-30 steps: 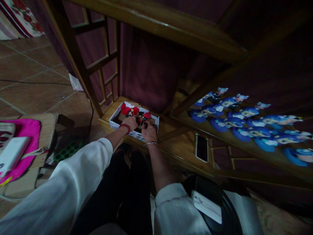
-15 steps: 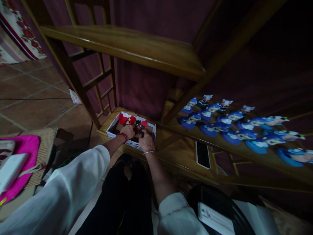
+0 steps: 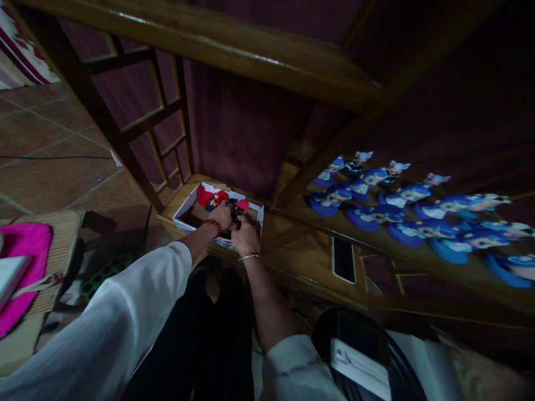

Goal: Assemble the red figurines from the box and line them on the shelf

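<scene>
Inside a white cardboard box [image 3: 188, 213] on the low wooden shelf are two red-and-black figurines. The left figurine [image 3: 212, 199] lies near the box's back left corner, apart from my fingers. My left hand [image 3: 221, 215], with a red bead bracelet [image 3: 214, 225], has its fingers curled at the other black figurine with red parts [image 3: 241, 205]. From the front right, my right hand [image 3: 246, 236] pinches the lower, black part of this same figurine. Both hands partly cover it, and the exact fingertip contact is dim.
Rows of blue-haired figurines [image 3: 378, 214] on round blue bases stand on the shelf to the right. A phone [image 3: 343, 260] lies on the lower shelf. Wooden lattice [image 3: 154, 120] and an upper shelf board [image 3: 234, 50] frame the box. A black round stool [image 3: 324, 328] carries a white object [image 3: 360, 367].
My left hand has shifted right within the box, from beside the left figurine to the other one. My right hand stays at that figurine. The view has tilted and come slightly closer.
</scene>
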`<state>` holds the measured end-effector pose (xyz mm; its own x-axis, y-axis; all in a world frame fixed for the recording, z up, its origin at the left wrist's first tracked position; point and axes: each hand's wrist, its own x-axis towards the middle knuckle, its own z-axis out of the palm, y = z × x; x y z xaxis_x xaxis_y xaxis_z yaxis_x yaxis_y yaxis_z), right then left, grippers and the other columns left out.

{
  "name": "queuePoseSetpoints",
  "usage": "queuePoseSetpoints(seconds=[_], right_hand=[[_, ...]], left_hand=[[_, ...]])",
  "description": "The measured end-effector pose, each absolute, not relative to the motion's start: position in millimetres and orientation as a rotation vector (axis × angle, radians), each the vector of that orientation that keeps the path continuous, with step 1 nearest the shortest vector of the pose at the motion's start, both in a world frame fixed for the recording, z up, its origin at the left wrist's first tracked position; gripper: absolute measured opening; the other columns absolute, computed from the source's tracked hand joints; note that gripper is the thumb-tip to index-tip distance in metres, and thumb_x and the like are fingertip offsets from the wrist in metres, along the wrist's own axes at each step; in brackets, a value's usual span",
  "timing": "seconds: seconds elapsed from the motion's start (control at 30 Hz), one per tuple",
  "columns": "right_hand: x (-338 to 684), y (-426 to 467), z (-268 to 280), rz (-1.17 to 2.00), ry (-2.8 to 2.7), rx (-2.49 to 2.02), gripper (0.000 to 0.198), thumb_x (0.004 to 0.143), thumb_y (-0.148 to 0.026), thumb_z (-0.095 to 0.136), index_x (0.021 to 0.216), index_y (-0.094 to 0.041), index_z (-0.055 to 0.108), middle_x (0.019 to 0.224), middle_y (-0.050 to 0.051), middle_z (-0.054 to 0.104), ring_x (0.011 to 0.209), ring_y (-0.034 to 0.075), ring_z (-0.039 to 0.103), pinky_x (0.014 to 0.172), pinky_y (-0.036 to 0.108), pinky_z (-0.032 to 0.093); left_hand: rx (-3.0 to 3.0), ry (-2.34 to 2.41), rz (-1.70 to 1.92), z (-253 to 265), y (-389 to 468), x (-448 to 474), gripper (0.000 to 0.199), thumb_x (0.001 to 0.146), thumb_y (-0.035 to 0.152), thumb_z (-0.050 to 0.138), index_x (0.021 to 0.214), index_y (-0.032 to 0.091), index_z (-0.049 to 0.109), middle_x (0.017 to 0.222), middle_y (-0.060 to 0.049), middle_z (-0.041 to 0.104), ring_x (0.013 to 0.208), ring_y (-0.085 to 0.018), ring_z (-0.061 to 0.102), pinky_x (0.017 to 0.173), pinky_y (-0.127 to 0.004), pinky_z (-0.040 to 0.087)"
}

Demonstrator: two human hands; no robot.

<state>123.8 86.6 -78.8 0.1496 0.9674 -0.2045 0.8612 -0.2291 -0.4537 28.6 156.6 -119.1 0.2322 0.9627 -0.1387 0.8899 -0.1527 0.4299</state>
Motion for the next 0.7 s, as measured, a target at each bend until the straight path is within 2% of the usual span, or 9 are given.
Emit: queuePoseSetpoints(seconds=[0.17,0.27,0.37,0.5,0.6,0.7], right_hand=[[123.1,88.1,-82.3,0.667,-1.790,-2.201,0.035,0.081,-0.030,0.042,0.115,-0.023,0.050,0.107,0.007,0.062,0.098,0.020,0.057,0.083,0.029,0.041],[123.0,87.7,-81.5,0.668,-1.794,-2.192,0.035,0.081,-0.030,0.041,0.114,-0.023,0.050,0.108,0.006,0.061,0.098,0.019,0.057,0.083,0.028,0.041],[122.1,87.1,-80.6,0.637,-1.795,-2.203,0.034,0.082,-0.032,0.040,0.113,-0.024,0.050,0.105,0.005,0.063,0.096,0.019,0.057,0.083,0.029,0.041],[120.1,86.4,-79.1,0.632,-1.810,-2.217,0.032,0.083,-0.033,0.040,0.111,-0.024,0.052,0.100,0.005,0.064,0.092,0.019,0.058,0.080,0.029,0.041],[119.7,85.6,-77.9,0.643,-1.806,-2.229,0.032,0.083,-0.034,0.039,0.111,-0.025,0.052,0.099,0.005,0.064,0.091,0.019,0.058,0.078,0.028,0.041],[120.2,85.3,-77.5,0.650,-1.800,-2.222,0.033,0.083,-0.034,0.039,0.112,-0.025,0.050,0.101,0.005,0.063,0.092,0.019,0.058,0.076,0.029,0.042]], left_hand=[[2.100,1.663,0.292,-117.1,156.0,26.4,0.033,0.078,0.017,0.042,0.107,0.018,0.057,0.119,-0.007,0.048,0.105,-0.016,0.051,0.092,-0.022,0.039],[2.099,1.667,0.383,-110.4,153.6,27.0,0.039,0.077,0.015,0.042,0.114,0.021,0.052,0.121,-0.005,0.047,0.106,-0.015,0.050,0.092,-0.022,0.039],[1.983,1.868,0.505,-106.9,152.1,24.1,0.041,0.079,0.020,0.041,0.120,0.024,0.046,0.126,-0.006,0.041,0.105,-0.018,0.051,0.088,-0.026,0.042],[1.812,2.044,0.431,-111.0,153.0,16.8,0.042,0.079,0.026,0.043,0.120,0.020,0.043,0.130,-0.011,0.036,0.109,-0.022,0.048,0.089,-0.031,0.041],[1.874,1.999,0.369,-114.5,154.6,14.8,0.043,0.077,0.024,0.045,0.120,0.018,0.042,0.129,-0.012,0.039,0.115,-0.024,0.041,0.093,-0.033,0.037],[1.884,1.983,0.391,-115.9,155.5,16.2,0.045,0.077,0.021,0.044,0.121,0.020,0.042,0.125,-0.012,0.042,0.112,-0.025,0.043,0.090,-0.034,0.039]])
